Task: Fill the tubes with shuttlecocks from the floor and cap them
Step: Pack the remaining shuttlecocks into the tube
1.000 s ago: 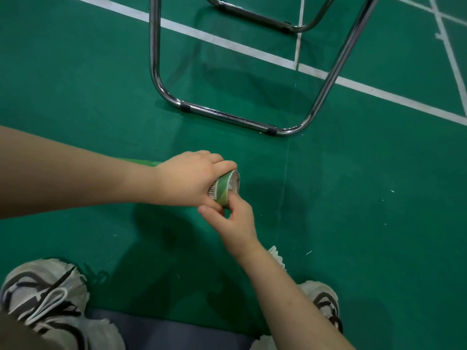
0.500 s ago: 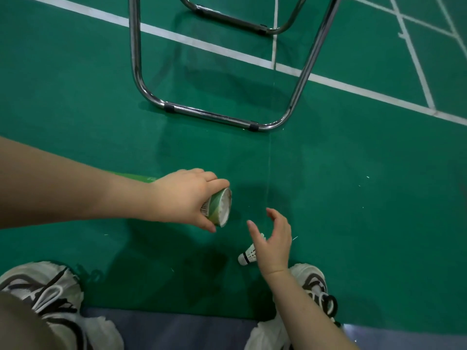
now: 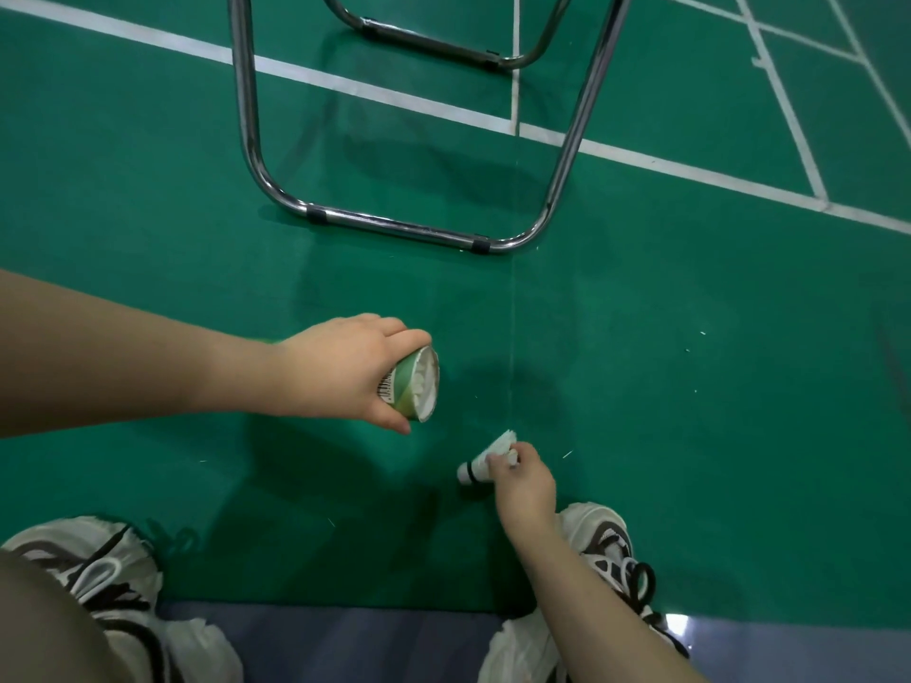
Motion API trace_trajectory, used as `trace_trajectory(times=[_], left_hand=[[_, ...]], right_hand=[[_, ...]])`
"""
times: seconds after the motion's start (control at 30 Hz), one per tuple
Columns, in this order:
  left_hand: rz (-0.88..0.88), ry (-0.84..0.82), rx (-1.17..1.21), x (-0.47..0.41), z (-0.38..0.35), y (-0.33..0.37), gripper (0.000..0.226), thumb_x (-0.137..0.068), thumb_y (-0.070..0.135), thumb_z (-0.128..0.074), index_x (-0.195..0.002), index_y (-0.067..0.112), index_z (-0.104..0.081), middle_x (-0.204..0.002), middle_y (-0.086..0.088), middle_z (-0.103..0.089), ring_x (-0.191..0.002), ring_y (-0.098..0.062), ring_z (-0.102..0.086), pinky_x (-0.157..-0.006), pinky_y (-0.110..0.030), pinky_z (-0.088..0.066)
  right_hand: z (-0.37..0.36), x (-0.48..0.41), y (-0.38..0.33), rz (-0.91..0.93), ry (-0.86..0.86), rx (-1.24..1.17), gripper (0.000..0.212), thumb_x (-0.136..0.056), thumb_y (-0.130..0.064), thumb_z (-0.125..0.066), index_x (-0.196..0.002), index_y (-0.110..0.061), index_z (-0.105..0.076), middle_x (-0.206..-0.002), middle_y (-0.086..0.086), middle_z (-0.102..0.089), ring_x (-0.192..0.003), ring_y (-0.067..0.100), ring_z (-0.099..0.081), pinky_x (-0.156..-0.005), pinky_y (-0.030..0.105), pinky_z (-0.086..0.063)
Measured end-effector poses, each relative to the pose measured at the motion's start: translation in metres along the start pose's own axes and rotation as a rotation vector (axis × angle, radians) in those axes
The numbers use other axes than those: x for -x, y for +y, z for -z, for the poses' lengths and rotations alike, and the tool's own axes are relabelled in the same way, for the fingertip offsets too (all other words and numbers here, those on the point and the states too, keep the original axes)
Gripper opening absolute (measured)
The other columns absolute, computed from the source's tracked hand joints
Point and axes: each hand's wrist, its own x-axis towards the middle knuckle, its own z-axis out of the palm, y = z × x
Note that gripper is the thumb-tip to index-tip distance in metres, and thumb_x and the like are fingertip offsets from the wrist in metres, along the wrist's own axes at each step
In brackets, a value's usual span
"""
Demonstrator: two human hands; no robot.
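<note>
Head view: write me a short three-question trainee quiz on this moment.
1. True or false: the left hand grips the tube, whose open mouth shows white feathers inside.
2. The right hand pinches the shuttlecock by: A) its cork; B) its feathers; C) nothing, it only hovers.
3. Fill in: the shuttlecock's cork points to the person's ___.
Key: 1 true; 2 B; 3 left.
</note>
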Motion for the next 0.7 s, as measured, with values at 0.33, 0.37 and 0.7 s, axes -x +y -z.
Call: trace_trajectory(times=[0.33, 0.37, 0.7], left_hand=[[0.075, 0.134, 0.103, -0.007, 0.017, -0.012, 0.082, -0.063, 0.062, -0.071, -0.128, 0.021, -0.042, -0.112, -0.004, -0.055, -0.107, -0.023, -0.050, -0.088, -0.033, -0.042], [0.078, 0.142, 0.111, -0.006, 0.018, -0.012, 0.082, -0.062, 0.061, -0.072, -0.127, 0.021, -0.043, -0.111, -0.004, -0.055, -0.106, -0.023, -0.051, -0.088, -0.034, -0.043], [0.092, 0.212, 0.166, 0.002, 0.022, -0.011, 0.073, -0.065, 0.049, -0.075, -0.125, 0.018, -0.047, -0.105, -0.004, -0.057, -0.101, -0.025, -0.052, -0.085, -0.035, -0.043]], right_hand=[[0.030, 0.023, -0.128, 0.670, 0.206, -0.603, 0.014, -0.086, -0.036, -0.047, -0.076, -0.033, -0.056, -0.070, -0.021, -0.060, -0.066, -0.002, -0.051, -0.064, 0.022, -0.042], [0.026, 0.025, -0.130, 0.680, 0.166, -0.554, 0.018, -0.086, -0.038, -0.046, -0.077, -0.031, -0.059, -0.071, -0.017, -0.061, -0.067, 0.001, -0.052, -0.067, 0.026, -0.043], [0.023, 0.035, -0.138, 0.566, -0.435, -0.308, 0.028, -0.067, -0.035, -0.058, -0.091, -0.023, -0.064, -0.097, 0.004, -0.066, -0.090, 0.018, -0.058, -0.082, 0.031, -0.046]])
